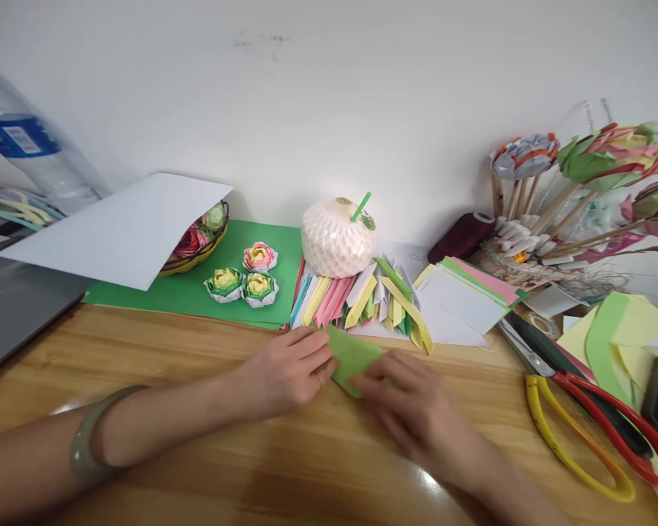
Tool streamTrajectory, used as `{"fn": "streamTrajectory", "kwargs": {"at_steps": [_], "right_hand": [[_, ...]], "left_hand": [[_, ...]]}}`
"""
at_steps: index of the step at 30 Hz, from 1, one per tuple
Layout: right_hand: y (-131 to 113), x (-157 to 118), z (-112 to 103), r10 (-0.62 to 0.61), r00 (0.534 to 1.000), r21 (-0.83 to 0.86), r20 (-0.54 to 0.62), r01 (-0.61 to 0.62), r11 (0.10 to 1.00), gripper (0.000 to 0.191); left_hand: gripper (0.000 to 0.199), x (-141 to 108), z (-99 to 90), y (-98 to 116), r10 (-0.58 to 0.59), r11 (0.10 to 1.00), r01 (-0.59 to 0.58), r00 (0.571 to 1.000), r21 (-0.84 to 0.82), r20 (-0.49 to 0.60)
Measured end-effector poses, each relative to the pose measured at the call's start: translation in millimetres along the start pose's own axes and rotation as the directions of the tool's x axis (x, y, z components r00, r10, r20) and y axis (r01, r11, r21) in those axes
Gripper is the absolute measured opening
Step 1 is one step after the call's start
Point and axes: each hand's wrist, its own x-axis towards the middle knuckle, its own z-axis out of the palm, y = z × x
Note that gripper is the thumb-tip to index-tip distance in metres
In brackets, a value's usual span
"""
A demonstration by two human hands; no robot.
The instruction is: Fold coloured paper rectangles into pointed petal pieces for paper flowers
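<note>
A piece of green paper [354, 359] lies low over the wooden table, between my two hands. My left hand [295, 365] grips its left edge with the fingers closed; a bangle circles that wrist. At the paper's lower right, my right hand [411, 402] pinches the edge, slightly smeared by motion. Just beyond the paper are folded strips [334, 298] in pink, yellow, white, blue and green. Behind those strips stands a white textured round object [337, 237] with a green stick in its top.
Three paper flowers [259, 288] sit on green sheets [235, 315] at the left, near a basket [219, 237] under white paper [126, 226]. On the right are large scissors [575, 387], stacked paper squares [460, 299] and stemmed paper flowers [608, 157]. A bottle [27, 139] stands far left.
</note>
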Motion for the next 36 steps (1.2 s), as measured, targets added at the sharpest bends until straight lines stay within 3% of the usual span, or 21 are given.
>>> {"fn": "streamTrajectory", "kwargs": {"at_steps": [3,9,13,16,21,25,30,36], "right_hand": [[5.0,1.4,6.9,0.144,0.98,-0.024,-0.139,-0.149,0.989,0.028],[8.3,2.9,18.6,0.28,0.959,-0.074,-0.05,-0.283,0.956,0.027],[5.8,3.5,18.5,0.455,0.89,-0.039,0.012,-0.455,0.89,0.009],[6.1,4.9,17.6,0.544,0.839,0.031,0.038,-0.545,0.838,0.015],[6.3,6.2,21.8,0.582,0.813,0.166,-0.005,-0.573,0.802,0.022],[4.6,5.7,26.3,0.597,0.801,0.149,-0.044,-0.585,0.797,0.019],[5.9,6.1,27.2,0.504,0.853,0.06,-0.136,-0.501,0.863,0.002],[8.7,5.9,29.6,0.413,0.884,-0.01,-0.221,-0.425,0.905,0.01]], "left_hand": [[0.016,1.6,-1.4,2.0,0.02,0.999,-0.021,1.0,-0.049,-0.012],[0.018,1.6,-3.5,2.9,-0.007,0.995,0.001,0.998,-0.104,-0.061],[0.017,0.3,-2.3,2.8,0.054,0.988,-0.055,0.999,-0.147,-0.01],[0.019,1.1,-2.3,1.9,0.075,0.984,-0.072,0.997,-0.163,0.01],[0.019,3.9,-4.0,0.4,0.081,0.988,-0.083,0.997,-0.132,-0.015],[0.023,4.2,-2.5,-1.3,0.093,0.988,-0.09,0.995,-0.129,0.018],[0.023,0.2,1.9,-3.8,0.088,0.987,-0.079,0.994,-0.138,0.059],[0.024,-2.2,4.1,-6.3,0.06,0.985,-0.041,0.992,-0.167,0.113]]}}
